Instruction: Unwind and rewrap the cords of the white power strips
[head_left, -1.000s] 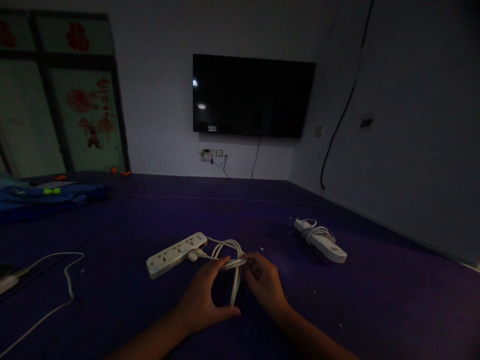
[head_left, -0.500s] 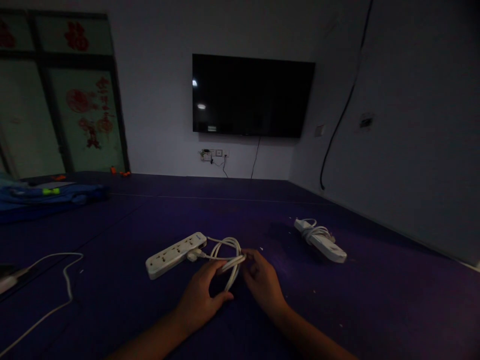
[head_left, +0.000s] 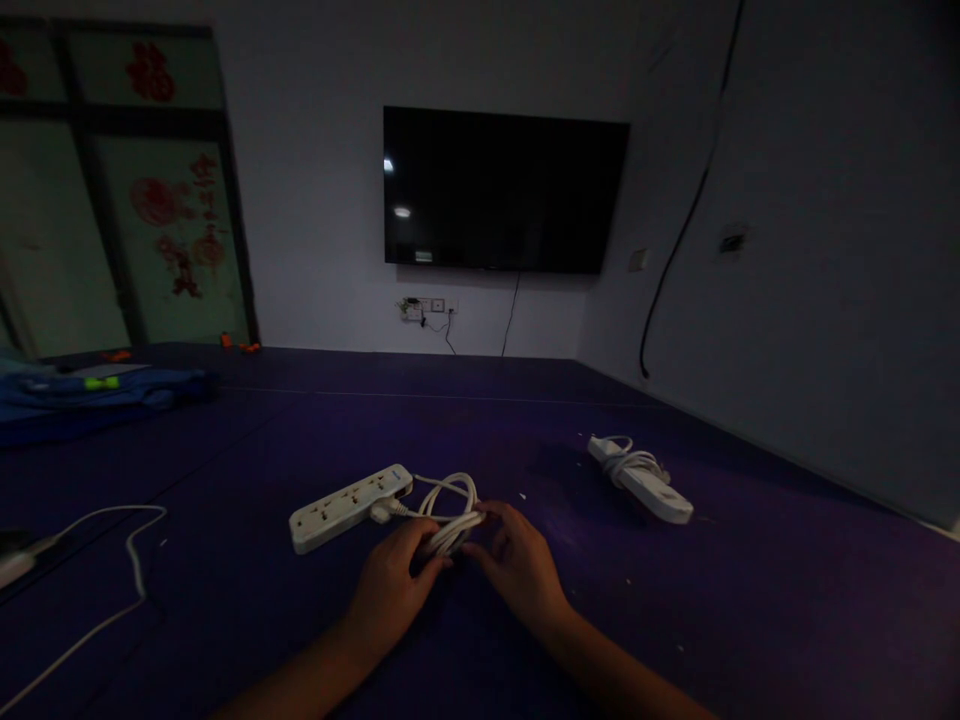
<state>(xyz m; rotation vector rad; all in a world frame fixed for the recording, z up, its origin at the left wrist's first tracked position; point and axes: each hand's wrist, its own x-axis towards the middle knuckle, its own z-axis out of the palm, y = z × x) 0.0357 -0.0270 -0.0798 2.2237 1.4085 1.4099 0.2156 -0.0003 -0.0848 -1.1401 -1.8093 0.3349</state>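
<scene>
A white power strip [head_left: 346, 505] lies on the dark purple floor mat [head_left: 480, 440] in front of me. Its white cable [head_left: 452, 512] is gathered in a coil just right of the strip. My left hand [head_left: 391, 588] is closed around the near side of the coil. My right hand [head_left: 516, 566] pinches the coil from the right, fingers curled on the cable. Both hands meet over the bundle.
A second white power strip [head_left: 642, 484] with its cord wrapped round it lies to the right. A loose white cable [head_left: 112, 560] trails at the left. Blue bedding [head_left: 97, 393] sits far left. A dark TV [head_left: 504, 190] hangs on the far wall above wall sockets [head_left: 429, 307].
The hanging loop of cable has been drawn up into a tighter coil. My left hand has closed on it and both hands have moved a little closer together.
</scene>
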